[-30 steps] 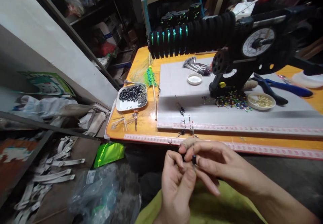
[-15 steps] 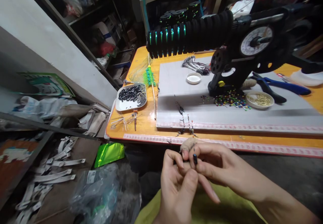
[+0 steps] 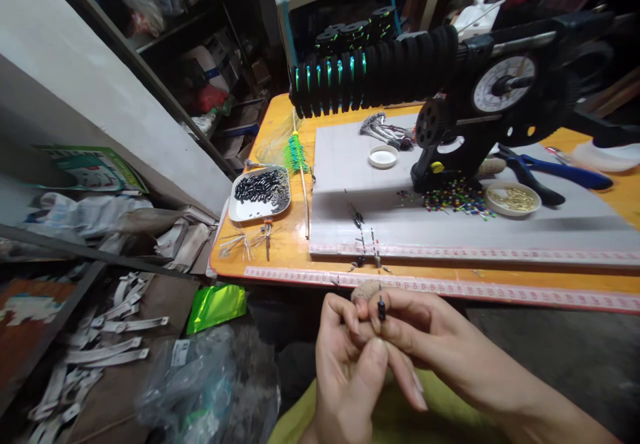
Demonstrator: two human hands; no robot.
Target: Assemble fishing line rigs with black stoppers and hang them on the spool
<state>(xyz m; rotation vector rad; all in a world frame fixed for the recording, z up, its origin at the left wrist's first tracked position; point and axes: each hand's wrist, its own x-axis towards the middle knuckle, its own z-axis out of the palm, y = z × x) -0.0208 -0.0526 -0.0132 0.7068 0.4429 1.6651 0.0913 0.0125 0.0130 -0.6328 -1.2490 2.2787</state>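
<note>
While hands (image 3: 349, 371) hold black piece (image 3: 381, 309), table edge (image 3: 445, 288) lies just beyond.

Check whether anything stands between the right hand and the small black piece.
Nothing visible does: the right hand has the small black piece right at its fingertips. The left hand is close alongside, without covering that piece.

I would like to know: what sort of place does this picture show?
Probably a small workshop for fine handwork. It shows in the black machine with a round white dial, the shallow white tray of small black tube-shaped pieces, and the pliers with one blue handle.
</note>
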